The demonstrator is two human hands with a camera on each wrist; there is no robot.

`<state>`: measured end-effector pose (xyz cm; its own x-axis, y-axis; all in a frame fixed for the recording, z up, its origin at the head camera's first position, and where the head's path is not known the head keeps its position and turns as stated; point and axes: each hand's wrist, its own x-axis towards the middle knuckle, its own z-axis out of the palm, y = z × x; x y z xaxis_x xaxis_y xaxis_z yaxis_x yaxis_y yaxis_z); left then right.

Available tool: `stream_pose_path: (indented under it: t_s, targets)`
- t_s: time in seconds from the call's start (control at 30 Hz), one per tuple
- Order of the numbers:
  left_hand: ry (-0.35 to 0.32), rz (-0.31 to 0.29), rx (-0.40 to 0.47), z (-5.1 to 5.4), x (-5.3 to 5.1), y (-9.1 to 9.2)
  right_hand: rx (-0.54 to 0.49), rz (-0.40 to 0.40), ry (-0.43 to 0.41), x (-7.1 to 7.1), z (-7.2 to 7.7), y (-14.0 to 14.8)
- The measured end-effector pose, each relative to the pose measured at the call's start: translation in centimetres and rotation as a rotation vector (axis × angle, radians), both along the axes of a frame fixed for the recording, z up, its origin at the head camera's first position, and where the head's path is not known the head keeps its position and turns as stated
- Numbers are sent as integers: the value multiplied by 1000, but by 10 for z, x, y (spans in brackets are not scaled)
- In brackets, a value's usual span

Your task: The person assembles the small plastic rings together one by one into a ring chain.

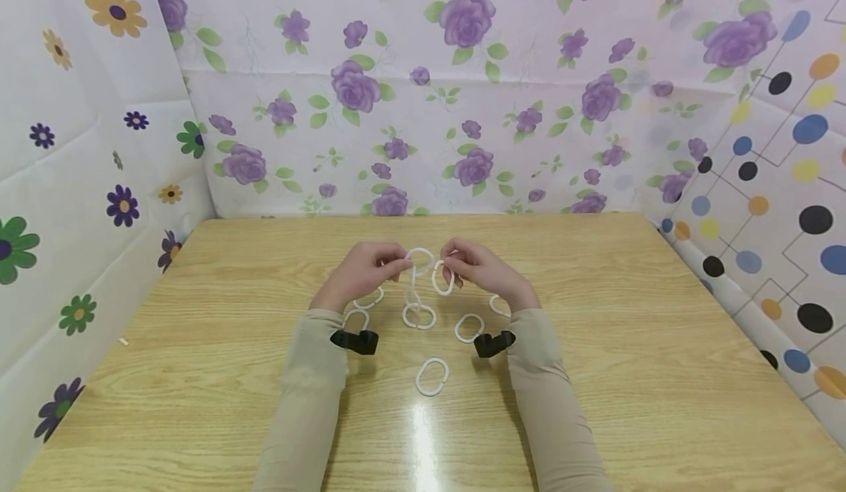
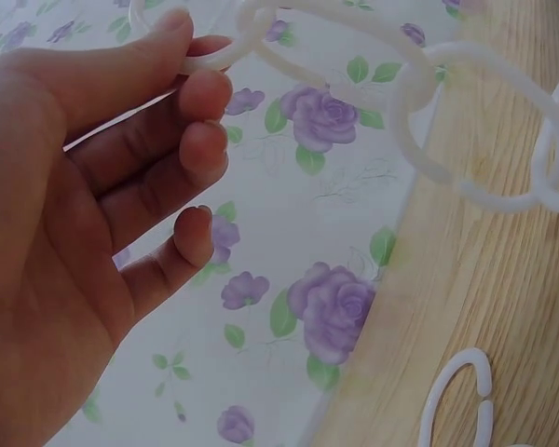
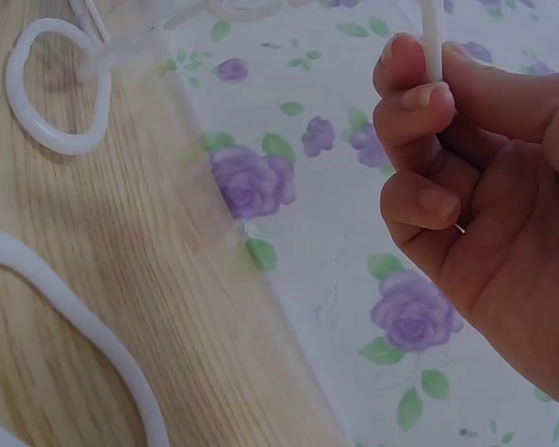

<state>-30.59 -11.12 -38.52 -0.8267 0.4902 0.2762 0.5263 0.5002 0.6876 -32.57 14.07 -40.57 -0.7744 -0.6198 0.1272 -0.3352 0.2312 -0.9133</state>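
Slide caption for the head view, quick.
Above a wooden table, the left hand holds a chain of white links while the right hand pinches another link.

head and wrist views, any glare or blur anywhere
Head: bright glare streak on the table, bottom centre; left wrist: part of the white chain fades against the floral backdrop; right wrist: dull light, chain smeared see-through at upper left.

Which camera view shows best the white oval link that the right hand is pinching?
The head view: nearly the whole outline of the white oval link shows, held by the right hand. The right wrist view gives only an edge-on strip, cut off at the top. In the left wrist view I cannot identify it.
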Motion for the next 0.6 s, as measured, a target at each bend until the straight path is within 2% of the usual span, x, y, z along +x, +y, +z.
stream_pose_path:
  t_s: [0.2,0.6]
  targets:
    - [14,-7,-10,-1,0,0,14,8,16,1,0,-2]
    - [-9,-11,-17,3,4,2,17,-1,12,1,-1,-4]
